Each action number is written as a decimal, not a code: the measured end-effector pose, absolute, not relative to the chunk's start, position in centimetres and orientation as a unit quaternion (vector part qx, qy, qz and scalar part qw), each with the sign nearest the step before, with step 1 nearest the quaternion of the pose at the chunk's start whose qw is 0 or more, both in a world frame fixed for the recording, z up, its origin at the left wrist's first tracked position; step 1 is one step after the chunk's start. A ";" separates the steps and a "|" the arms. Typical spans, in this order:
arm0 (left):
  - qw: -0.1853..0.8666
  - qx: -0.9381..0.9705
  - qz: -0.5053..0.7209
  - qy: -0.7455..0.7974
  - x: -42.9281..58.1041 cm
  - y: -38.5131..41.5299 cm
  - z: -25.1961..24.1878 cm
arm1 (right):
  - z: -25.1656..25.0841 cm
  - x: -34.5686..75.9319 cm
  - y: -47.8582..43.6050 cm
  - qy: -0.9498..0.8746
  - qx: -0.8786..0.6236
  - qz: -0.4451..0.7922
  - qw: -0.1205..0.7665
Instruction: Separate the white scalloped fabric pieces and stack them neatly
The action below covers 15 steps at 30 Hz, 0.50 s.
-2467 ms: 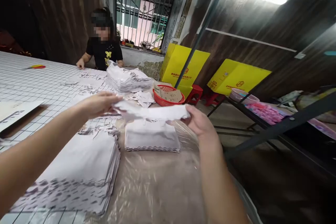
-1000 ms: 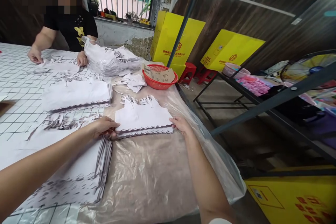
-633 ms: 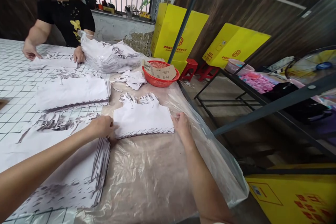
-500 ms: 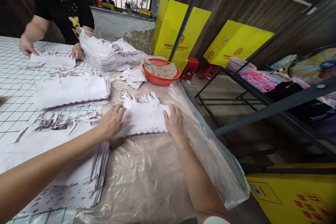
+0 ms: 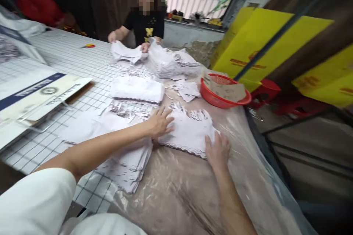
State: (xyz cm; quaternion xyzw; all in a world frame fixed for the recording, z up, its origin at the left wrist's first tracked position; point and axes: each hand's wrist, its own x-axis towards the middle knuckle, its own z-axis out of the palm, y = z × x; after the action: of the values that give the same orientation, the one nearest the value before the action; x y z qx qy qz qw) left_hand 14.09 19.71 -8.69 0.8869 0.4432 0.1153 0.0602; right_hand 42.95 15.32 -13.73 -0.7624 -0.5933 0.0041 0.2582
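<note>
A small stack of white bags with a zigzag lower edge (image 5: 190, 132) lies on a clear plastic sheet (image 5: 176, 191). My left hand (image 5: 158, 122) rests flat on the stack's left side, fingers spread. My right hand (image 5: 217, 148) lies flat on its lower right corner, fingers stretched out. Neither hand holds anything. A larger pile of the same white bags (image 5: 121, 154) sits just left of the stack, under my left forearm.
Another white stack (image 5: 137, 89) lies farther back. A red basket (image 5: 224, 95) with a cardboard tag stands at the table's right edge. A person in black across the gridded table (image 5: 68, 58) handles white bags (image 5: 125, 53). Flat printed cardboard (image 5: 35, 97) lies at left; yellow boxes (image 5: 259, 40) stand at right.
Both my hands stay flat on the small stack; the left has slid up its left side and the right sits at its lower right corner. The view has swung left. The person opposite lifted some bags.
</note>
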 end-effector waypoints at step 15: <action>0.138 0.435 0.204 0.866 -10.9 5.0 -7.4 | -10.6 21.8 5.4 -0.630 -0.569 0.398 0.348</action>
State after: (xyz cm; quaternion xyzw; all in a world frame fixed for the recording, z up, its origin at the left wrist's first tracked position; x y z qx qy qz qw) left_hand -10.94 5.05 -7.39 0.4353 0.8660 0.2035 0.1384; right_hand 21.78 5.44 -10.63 -0.5693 -0.6299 0.3978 0.3476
